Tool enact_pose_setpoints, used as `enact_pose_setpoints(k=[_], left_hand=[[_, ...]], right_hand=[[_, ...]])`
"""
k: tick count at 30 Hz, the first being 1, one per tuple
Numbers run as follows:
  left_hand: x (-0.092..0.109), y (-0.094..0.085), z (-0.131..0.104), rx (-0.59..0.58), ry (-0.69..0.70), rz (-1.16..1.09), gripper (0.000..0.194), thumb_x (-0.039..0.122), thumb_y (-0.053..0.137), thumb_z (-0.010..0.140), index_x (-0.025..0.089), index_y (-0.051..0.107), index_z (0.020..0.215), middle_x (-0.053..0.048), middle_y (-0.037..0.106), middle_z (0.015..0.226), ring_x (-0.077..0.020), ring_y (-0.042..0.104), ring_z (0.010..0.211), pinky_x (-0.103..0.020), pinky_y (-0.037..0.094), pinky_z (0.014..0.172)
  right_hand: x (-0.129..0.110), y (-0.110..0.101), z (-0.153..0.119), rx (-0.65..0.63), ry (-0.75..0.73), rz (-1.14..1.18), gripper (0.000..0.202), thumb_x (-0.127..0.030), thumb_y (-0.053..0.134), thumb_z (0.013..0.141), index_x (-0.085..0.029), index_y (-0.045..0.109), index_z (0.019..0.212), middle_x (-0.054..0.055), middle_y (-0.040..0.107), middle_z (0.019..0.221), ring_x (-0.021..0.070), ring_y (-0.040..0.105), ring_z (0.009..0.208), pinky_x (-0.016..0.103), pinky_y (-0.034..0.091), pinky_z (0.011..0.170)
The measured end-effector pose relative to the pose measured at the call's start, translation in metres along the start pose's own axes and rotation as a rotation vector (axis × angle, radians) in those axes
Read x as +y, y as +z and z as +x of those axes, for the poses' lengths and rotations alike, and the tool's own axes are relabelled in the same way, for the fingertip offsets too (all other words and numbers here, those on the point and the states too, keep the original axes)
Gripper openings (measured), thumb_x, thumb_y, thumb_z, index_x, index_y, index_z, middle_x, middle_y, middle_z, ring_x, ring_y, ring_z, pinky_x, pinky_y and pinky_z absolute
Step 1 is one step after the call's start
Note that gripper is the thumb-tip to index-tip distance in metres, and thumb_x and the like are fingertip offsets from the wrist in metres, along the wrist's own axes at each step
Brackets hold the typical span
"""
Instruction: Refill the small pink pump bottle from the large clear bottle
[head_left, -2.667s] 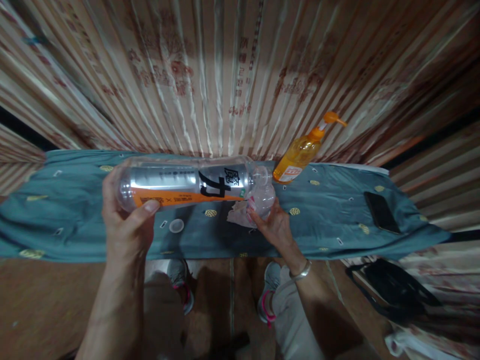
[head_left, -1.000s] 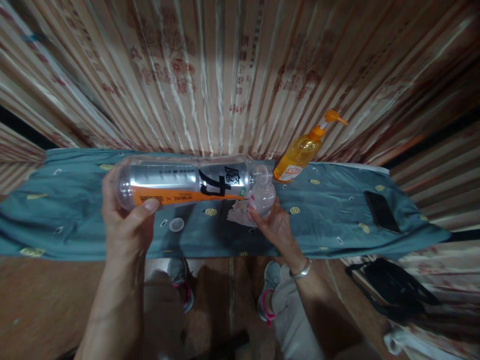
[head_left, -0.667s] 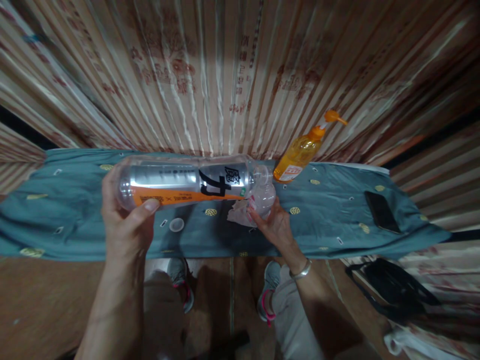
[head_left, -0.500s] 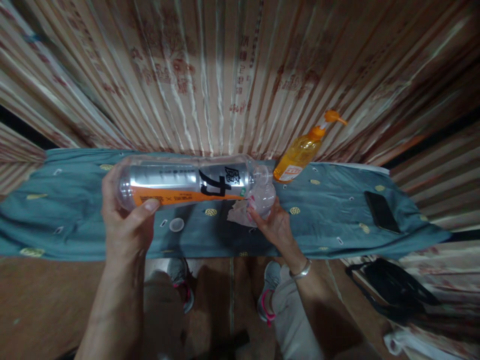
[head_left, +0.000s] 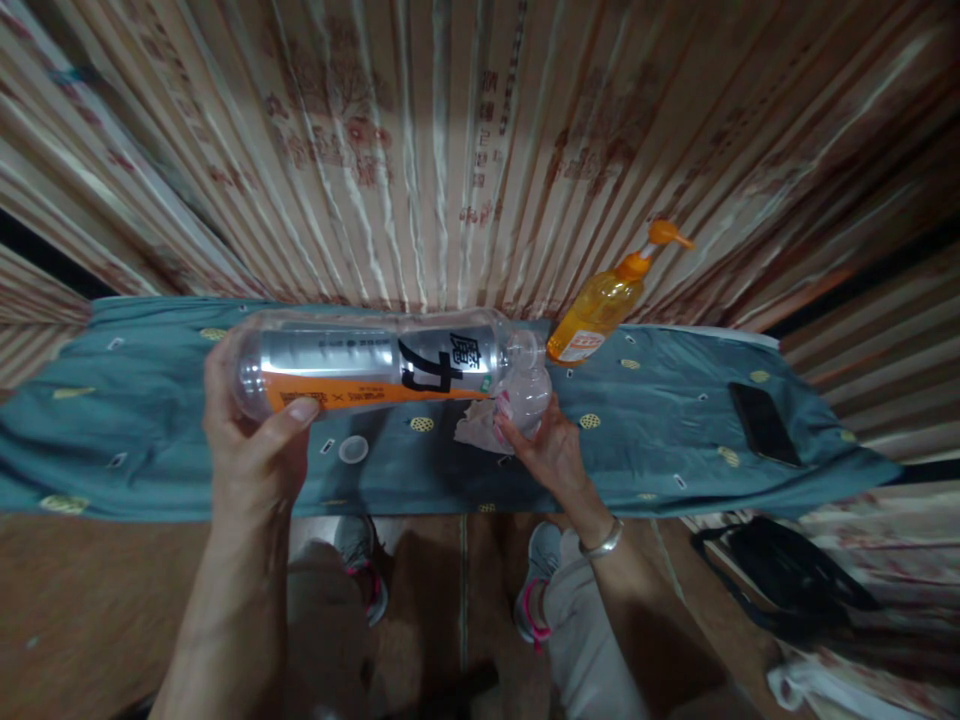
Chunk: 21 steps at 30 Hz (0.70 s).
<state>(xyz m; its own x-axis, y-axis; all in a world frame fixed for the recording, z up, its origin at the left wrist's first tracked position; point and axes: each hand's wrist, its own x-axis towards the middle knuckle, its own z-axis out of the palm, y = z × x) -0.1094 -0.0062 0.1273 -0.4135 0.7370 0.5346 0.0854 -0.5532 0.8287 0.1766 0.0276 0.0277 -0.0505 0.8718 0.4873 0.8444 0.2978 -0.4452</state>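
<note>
My left hand (head_left: 259,440) is closed around the base end of a large clear plastic bottle (head_left: 375,360) with a silver and orange label. The bottle lies nearly level in the air, its neck toward the right. At that neck is a small clear bottle (head_left: 529,390), gripped by my right hand (head_left: 555,450). The two mouths are close together; whether they touch is hard to tell. Behind the small bottle, a pale crumpled piece (head_left: 478,428) shows, perhaps tissue or plastic. A translucent round lid (head_left: 353,450) rests on the cloth below the large bottle.
A teal patterned cloth (head_left: 637,430) covers the narrow table. Toward its back right stands an orange pump bottle (head_left: 596,310). A black phone (head_left: 765,424) lies at the right end. Pleated curtains (head_left: 450,150) hang behind, and a black bag (head_left: 795,575) sits at lower right.
</note>
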Motion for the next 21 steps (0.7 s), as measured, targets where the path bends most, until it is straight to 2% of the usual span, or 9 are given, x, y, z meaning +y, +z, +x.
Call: enact_pose_setpoints(k=[6, 11, 16, 21], left_hand=[[0.0004, 0.0011, 0.0004, 0.036, -0.020, -0.014, 0.078, 0.043, 0.090, 0.040, 0.035, 0.065, 0.114, -0.002, 0.063, 0.119, -0.0324, 0.053, 0.123, -0.063, 0.027, 0.116], [0.0012, 0.0021, 0.0007, 0.022, -0.008, -0.029, 0.076, 0.043, 0.090, 0.041, 0.037, 0.066, 0.113, -0.001, 0.063, 0.120, -0.0321, 0.054, 0.123, -0.064, 0.025, 0.117], [0.0007, 0.0020, 0.0002, 0.025, -0.002, -0.022, 0.077, 0.040, 0.090, 0.042, 0.035, 0.065, 0.114, -0.002, 0.062, 0.120, -0.0338, 0.052, 0.126, -0.066, 0.023, 0.116], [0.0020, 0.0028, 0.0002, 0.045, -0.018, -0.013, 0.080, 0.043, 0.090, 0.039, 0.034, 0.065, 0.114, -0.003, 0.063, 0.120, -0.0339, 0.052, 0.125, -0.066, 0.024, 0.116]], right_hand=[[0.0003, 0.0004, -0.0002, 0.008, -0.009, -0.002, 0.081, -0.067, 0.050, 0.086, 0.001, 0.046, 0.128, 0.021, 0.071, 0.091, 0.0303, 0.071, 0.082, 0.041, 0.057, 0.067], [-0.0010, -0.0022, 0.0008, -0.015, 0.024, 0.021, 0.073, -0.065, 0.051, 0.086, -0.007, 0.046, 0.129, 0.019, 0.072, 0.092, 0.0301, 0.071, 0.081, 0.044, 0.058, 0.066], [-0.0013, -0.0021, 0.0009, -0.006, 0.001, 0.008, 0.082, -0.069, 0.049, 0.086, 0.001, 0.047, 0.128, 0.022, 0.072, 0.089, 0.0308, 0.071, 0.080, 0.040, 0.057, 0.066], [-0.0009, -0.0003, 0.0006, 0.019, -0.011, 0.005, 0.081, -0.069, 0.046, 0.087, 0.001, 0.047, 0.127, 0.022, 0.072, 0.089, 0.0300, 0.072, 0.079, 0.040, 0.058, 0.066]])
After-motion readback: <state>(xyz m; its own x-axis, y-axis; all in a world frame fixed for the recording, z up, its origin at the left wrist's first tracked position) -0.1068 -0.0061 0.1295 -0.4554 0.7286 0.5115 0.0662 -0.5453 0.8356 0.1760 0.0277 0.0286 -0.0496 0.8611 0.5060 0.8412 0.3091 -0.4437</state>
